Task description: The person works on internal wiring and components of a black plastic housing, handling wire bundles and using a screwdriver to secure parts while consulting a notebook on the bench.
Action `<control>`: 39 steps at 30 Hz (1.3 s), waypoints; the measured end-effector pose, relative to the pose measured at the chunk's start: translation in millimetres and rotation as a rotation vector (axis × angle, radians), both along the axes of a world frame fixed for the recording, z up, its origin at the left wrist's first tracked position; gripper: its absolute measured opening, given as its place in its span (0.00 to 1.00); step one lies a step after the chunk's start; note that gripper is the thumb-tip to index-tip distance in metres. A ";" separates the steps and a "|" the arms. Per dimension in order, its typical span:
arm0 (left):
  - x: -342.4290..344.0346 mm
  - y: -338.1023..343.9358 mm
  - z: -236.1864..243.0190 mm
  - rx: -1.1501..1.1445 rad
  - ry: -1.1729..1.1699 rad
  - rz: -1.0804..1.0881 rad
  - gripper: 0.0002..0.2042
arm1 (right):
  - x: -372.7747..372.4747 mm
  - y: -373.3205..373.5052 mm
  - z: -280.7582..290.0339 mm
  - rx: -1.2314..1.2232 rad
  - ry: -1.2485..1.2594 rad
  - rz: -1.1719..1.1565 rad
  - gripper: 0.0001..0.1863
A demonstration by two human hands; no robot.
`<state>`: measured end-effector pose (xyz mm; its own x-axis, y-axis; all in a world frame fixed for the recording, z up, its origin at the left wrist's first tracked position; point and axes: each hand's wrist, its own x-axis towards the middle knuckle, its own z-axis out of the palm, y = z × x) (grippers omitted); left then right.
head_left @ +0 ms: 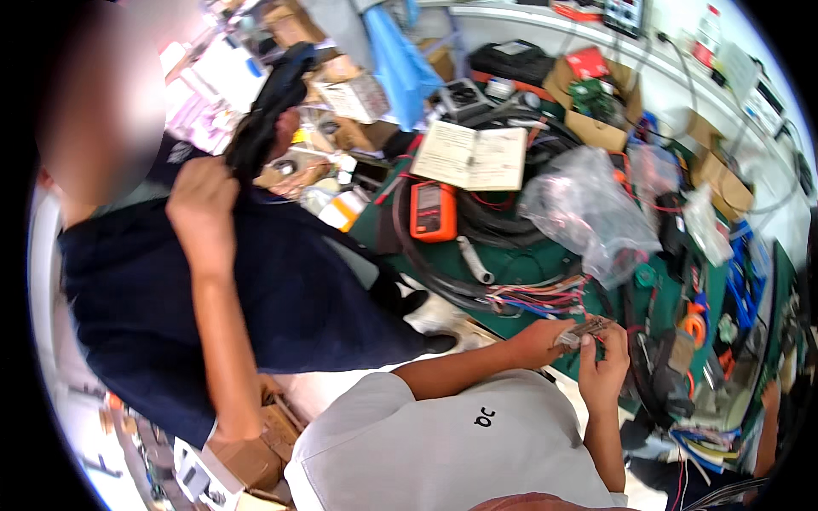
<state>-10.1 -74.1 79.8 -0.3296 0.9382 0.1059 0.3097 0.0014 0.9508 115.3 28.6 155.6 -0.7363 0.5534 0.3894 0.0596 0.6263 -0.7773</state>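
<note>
Forearms converge at the bench [501, 320] edge. Left hand [543, 341] and right hand [608, 364], fingers curled, grip a small part [586, 329].

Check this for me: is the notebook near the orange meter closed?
No, the notebook lies open, with both its facing pages showing just above the orange meter in the head view.

Head view: looks steeply down from above the white shirt [443, 447], which is nearest
Facing: green table [516, 320] ahead and rightward
Left side: co-worker [281, 289], close by
Mid-distance: left hand [543, 339], right hand [607, 356]
Rim: rounded by fisheye
</note>
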 end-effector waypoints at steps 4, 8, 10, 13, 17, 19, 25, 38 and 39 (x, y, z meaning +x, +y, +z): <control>0.8 -29.0 0.7 0.003 -0.005 0.160 0.09 | -19.6 -8.2 -2.8 -0.020 0.054 0.206 0.08; 4.9 -54.9 -3.0 -0.038 0.009 0.268 0.11 | -23.5 -14.0 -6.8 -0.065 0.032 0.344 0.08; 13.3 -64.1 -2.7 -0.069 -0.033 0.299 0.13 | -22.3 -17.8 -11.0 -0.086 0.041 0.380 0.08; 29.9 -73.6 -12.3 -0.027 -0.020 0.367 0.15 | -19.2 -22.9 -15.9 -0.061 0.012 0.426 0.08; 32.7 -90.2 -7.3 0.005 -0.032 0.361 0.12 | -22.1 -39.8 -9.5 -0.026 0.026 0.439 0.07; 27.5 -100.7 -9.2 -0.016 0.001 0.333 0.14 | -21.4 -52.4 -3.3 -0.019 0.022 0.429 0.06; 16.5 -137.1 -0.4 -0.049 0.049 0.253 0.13 | -21.3 -93.3 9.0 0.008 0.015 0.386 0.06; 20.0 -200.8 1.9 -0.034 -0.064 0.259 0.15 | -18.3 -164.3 -0.6 0.066 0.042 0.325 0.07; 17.1 -202.9 2.3 -0.026 -0.033 0.268 0.16 | -20.5 -165.1 -0.2 0.079 0.044 0.337 0.07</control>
